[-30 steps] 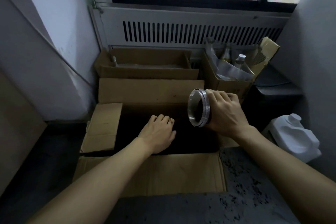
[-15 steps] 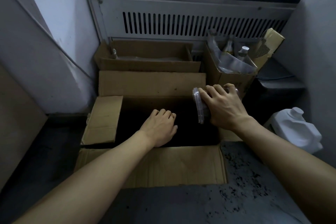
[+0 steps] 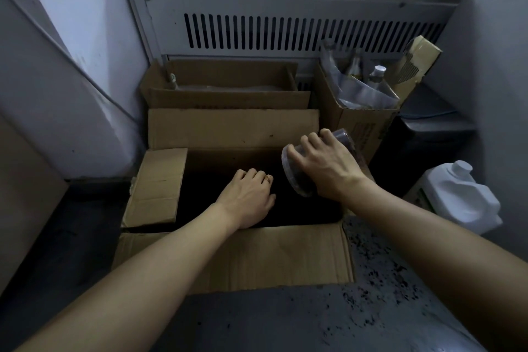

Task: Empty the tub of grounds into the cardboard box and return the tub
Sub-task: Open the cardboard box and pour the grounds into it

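Tipped further mouth-down now, the tub [image 3: 297,177] sits gripped in the right hand [image 3: 328,168] at frame centre, over the box [image 3: 245,257]; left hand [image 3: 248,197] rests loosely curled, holding nothing.

The cardboard box [image 3: 228,260] stands open on the floor [image 3: 285,323], its flaps spread out. Behind it a second box [image 3: 228,97] sits against the vent panel [image 3: 285,31]. To the right of that one stands a third box [image 3: 357,120] with bottles [image 3: 377,74] inside. A jug [image 3: 460,194] stands near the right wall.
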Available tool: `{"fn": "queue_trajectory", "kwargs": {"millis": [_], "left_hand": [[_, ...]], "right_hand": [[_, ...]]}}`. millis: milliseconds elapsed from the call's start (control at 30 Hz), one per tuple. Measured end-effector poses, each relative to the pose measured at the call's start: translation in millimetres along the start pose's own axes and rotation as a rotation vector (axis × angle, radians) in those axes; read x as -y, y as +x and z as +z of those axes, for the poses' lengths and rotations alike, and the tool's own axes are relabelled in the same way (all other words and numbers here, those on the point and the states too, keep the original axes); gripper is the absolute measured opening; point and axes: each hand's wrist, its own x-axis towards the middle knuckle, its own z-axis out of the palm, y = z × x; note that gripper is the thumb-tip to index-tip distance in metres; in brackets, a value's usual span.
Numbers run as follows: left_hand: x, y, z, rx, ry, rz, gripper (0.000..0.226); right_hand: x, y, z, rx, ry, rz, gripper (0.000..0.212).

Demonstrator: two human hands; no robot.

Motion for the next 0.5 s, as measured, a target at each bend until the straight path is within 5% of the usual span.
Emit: {"fn": "queue_trajectory", "kwargs": {"millis": [167,500], "left_hand": [[0.2,-1.4,-0.5,0.019,-0.004,-0.011,0.050],[1.8,-2.3,1.2,0.025,-0.001,-0.025,0.051]], "right_hand": [[10.2,7.1,-2.7,0.013,-0.033,-0.013,0.070],[-0.2,13.7,-9.1,0.144,0.027,0.010,0.086]]}}
